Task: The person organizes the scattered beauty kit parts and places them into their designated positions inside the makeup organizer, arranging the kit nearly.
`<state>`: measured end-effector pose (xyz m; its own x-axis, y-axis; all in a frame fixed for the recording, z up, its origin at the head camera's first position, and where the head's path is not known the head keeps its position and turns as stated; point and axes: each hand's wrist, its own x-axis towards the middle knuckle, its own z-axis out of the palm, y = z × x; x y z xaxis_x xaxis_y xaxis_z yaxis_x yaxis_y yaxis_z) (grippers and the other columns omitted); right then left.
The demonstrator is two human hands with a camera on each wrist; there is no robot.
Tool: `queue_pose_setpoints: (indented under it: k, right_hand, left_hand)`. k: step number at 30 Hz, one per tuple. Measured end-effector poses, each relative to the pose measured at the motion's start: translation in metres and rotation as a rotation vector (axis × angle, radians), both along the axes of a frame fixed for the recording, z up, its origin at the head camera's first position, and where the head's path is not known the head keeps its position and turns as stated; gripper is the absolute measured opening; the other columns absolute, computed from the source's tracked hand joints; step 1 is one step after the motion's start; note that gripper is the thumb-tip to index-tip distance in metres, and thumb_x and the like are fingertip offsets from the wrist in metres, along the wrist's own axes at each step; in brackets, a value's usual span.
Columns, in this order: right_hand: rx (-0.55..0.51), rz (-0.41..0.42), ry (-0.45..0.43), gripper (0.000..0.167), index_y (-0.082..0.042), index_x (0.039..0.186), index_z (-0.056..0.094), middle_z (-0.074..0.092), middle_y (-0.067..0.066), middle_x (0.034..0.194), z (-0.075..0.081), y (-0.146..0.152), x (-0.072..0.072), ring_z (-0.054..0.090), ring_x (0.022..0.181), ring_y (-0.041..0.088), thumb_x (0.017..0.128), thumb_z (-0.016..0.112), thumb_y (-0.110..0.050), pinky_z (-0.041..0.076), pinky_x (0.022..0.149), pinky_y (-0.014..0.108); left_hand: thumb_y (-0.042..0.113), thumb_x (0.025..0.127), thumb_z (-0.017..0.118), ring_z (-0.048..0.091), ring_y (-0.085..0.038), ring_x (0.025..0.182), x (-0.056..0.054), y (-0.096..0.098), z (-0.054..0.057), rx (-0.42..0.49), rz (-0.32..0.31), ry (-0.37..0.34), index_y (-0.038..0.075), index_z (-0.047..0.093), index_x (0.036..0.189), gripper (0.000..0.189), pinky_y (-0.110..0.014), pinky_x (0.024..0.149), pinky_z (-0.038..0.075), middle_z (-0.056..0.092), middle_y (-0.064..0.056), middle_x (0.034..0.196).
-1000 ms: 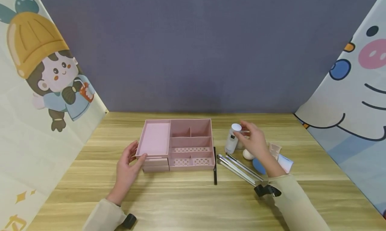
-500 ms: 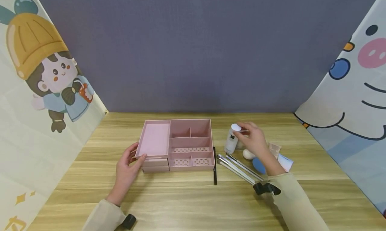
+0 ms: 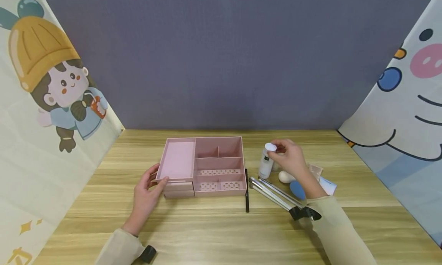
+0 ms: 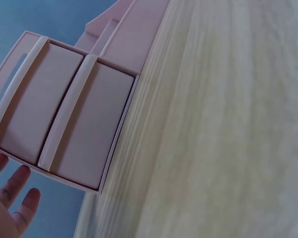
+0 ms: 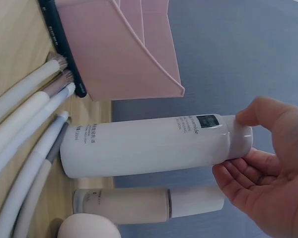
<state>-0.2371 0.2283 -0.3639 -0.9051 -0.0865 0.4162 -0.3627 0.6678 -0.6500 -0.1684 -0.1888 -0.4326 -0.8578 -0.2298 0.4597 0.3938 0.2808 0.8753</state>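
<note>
A pink makeup organizer [image 3: 221, 193] with compartments, a top tray and two drawers [image 4: 89, 124] stands mid-table. My left hand [image 3: 146, 192] holds its front left corner, thumb on the front edge and fingers along the left side. In the left wrist view, the fingertips [image 4: 22, 171] lie at that side. To the organizer's right, a white lotion bottle [image 3: 265, 167] stands nearly upright. My right hand [image 3: 291, 157] pinches its cap [image 5: 242, 139] between thumb and fingers. A smaller cream-coloured bottle with a white cap [image 5: 134, 205] stands right beside it, mostly hidden in the head view.
Several makeup brushes [image 3: 274, 196] lie in front of the bottles. A black pencil [image 3: 247, 197] runs along the organizer's right side. Near my right wrist are a white egg-shaped sponge [image 3: 284, 176], a blue round piece [image 3: 297, 189], a beige packet [image 3: 315, 171] and a white-blue tube [image 3: 328, 186].
My right fingers have closed in round the lotion bottle's cap, and the bottle has shifted very slightly toward me. My left hand stays at the organizer's corner.
</note>
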Motion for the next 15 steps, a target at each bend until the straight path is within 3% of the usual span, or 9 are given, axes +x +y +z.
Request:
queue_pose_setpoints:
  k: [6,15]
  right_hand:
    - [-0.058,0.023,-0.031,0.034,0.011,0.12,0.063,0.061,0.023,0.112,0.008,0.0,-0.002,0.062,0.1,0.036,0.089,0.07,-0.004,0.054,0.086,0.042]
    - [-0.083,0.037,0.033,0.033,0.009,0.118,0.065,0.063,0.021,0.109,0.021,-0.008,-0.006,0.063,0.097,0.032,0.088,0.071,-0.002,0.054,0.085,0.044]
  left_hand:
    - [-0.008,0.085,0.072,0.059,0.006,0.096,0.0,0.0,0.0,-0.01,0.01,-0.006,-0.008,0.057,0.132,0.05,-0.013,0.076,0.049,0.061,-0.028,0.126]
    - [-0.007,0.086,0.072,0.059,0.005,0.096,-0.001,0.0,0.0,0.002,0.0,-0.018,-0.007,0.057,0.133,0.05,-0.013,0.077,0.049,0.061,-0.027,0.126]
